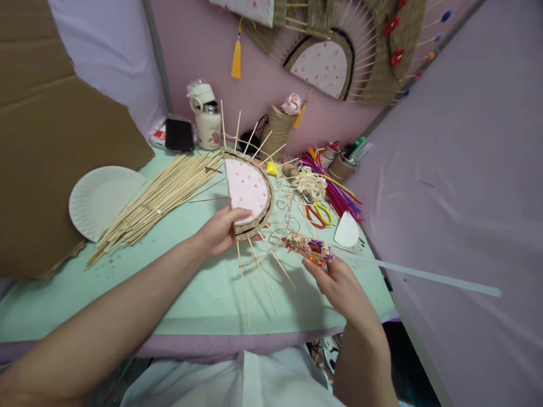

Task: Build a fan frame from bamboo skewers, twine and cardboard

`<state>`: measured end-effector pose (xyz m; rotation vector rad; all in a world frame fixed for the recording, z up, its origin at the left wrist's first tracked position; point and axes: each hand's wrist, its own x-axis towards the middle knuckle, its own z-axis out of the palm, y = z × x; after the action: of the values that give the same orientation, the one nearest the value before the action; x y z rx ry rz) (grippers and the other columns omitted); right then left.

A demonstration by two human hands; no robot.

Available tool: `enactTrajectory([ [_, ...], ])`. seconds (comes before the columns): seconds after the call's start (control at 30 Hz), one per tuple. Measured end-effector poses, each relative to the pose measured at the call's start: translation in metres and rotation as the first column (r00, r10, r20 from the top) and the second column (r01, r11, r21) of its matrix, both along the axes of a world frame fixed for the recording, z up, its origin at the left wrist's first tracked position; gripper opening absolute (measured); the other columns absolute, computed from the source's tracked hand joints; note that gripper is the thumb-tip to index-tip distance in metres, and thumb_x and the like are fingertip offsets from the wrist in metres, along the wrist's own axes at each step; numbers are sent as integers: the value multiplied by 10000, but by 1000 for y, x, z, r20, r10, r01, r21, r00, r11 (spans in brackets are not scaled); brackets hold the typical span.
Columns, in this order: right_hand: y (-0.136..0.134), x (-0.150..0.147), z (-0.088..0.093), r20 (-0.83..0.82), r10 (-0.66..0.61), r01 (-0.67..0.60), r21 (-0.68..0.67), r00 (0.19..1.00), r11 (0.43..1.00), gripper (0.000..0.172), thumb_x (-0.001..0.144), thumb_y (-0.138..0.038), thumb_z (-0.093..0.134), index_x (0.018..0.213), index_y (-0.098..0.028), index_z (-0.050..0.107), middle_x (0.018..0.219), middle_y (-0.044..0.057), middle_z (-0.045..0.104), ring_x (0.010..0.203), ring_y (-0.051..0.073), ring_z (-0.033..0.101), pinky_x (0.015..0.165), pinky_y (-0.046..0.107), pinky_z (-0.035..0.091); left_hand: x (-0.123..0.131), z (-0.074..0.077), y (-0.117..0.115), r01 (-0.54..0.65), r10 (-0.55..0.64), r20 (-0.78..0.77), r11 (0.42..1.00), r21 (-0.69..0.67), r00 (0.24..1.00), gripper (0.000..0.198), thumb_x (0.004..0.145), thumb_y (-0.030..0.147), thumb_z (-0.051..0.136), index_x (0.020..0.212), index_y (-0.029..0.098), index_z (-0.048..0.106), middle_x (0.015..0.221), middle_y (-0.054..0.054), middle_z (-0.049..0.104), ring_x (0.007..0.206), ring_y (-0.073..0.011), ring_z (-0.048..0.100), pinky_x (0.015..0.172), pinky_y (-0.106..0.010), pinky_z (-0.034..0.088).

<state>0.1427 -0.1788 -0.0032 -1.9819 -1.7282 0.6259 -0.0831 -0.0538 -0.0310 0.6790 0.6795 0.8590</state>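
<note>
My left hand (218,230) grips the lower end of a half-round craft piece (249,189), thumb on its pink-dotted white cloth. Jute twine and a black line edge its curve, and thin wooden sticks (265,251) fan outward from it. A strand of twine (261,259) runs among the lower sticks. My right hand (335,277) is closed around a flower-patterned glue gun (311,249), its nozzle pointing left toward the lower sticks. From the gun's back a long translucent glue stick (436,274) juts to the right.
Left lie a bundle of sticks (156,206), a paper plate (102,198) and cardboard (55,147). Behind stand a bottle (207,124) and a twine spool (278,130). Scissors (318,215), pipe cleaners (339,195) and a pen holder (343,167) are at right. A finished-looking decoration (322,65) hangs behind.
</note>
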Motion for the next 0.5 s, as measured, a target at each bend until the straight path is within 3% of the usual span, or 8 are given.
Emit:
enactTrajectory([
  [0.5, 1, 3, -7, 34, -25, 27, -49, 999, 998, 498, 867, -579, 471, 519, -230, 398, 429, -18, 451, 467, 148, 450, 531, 273, 342, 0, -2, 1, 13, -13, 12, 1000, -2, 1000, 457, 744, 126, 619, 1198, 91, 572, 1010, -166, 730, 852, -300, 721, 738, -472, 608],
])
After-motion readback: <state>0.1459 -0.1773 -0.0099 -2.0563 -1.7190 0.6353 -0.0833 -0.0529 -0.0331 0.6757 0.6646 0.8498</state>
